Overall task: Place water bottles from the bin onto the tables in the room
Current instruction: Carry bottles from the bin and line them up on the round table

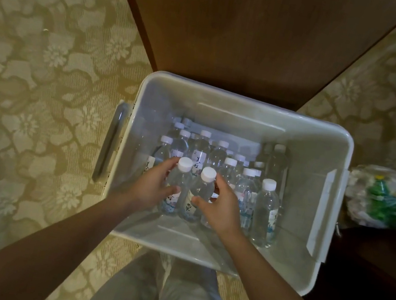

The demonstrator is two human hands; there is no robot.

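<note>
Reaching down into the pale plastic bin (249,106), both bare hands are seen, each closed on one water bottle. The left hand (149,189) is wrapped round the left bottle (179,179): its fingers (166,166) are curled behind the body below the white cap and the thumb is laid across the label in front. The right hand (222,208) is closed the same way on the right bottle (203,187), with fingers (220,184) behind and thumb in front. The two gripped bottles are held upright, side by side and touching, near the front of the bin; whether their bases are lifted off the bin floor cannot be told. More capped bottles (217,153) are stood upright behind them, crowded toward the left and middle, and a single bottle (266,214) is stood just right of the right hand. The bin is set on a floral carpet (49,57), with a dark wooden surface (240,25) just beyond its far rim. A clear bag (388,202) holding something green is seen outside the bin's right wall. Grey trousers (165,297) are visible below the near rim.
</note>
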